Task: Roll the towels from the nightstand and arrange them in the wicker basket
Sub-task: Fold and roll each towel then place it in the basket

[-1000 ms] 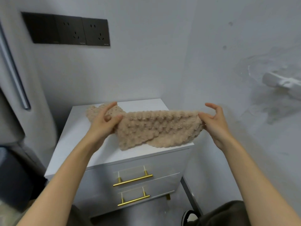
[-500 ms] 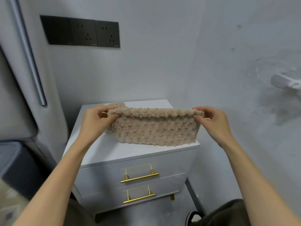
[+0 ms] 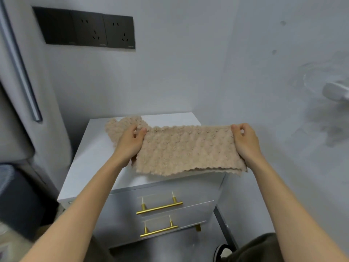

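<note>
Head-camera view down onto a white nightstand [image 3: 90,157] in a grey corner. Stretched wide between two bare hands, over the right half of the nightstand's top: a beige, nubbly towel [image 3: 188,150], with the lower edge drooping at the front rim. Left hand [image 3: 130,142] pinching the towel's upper left corner, thumb on top. Right hand [image 3: 245,142] gripping the upper right corner, fingers curled round the edge. Behind the left hand, more beige fabric [image 3: 120,123] bunched on the top; unclear whether the same towel. Below, two drawers with brass bar handles [image 3: 159,207]. High on the wall, a black socket panel [image 3: 88,29].
</note>
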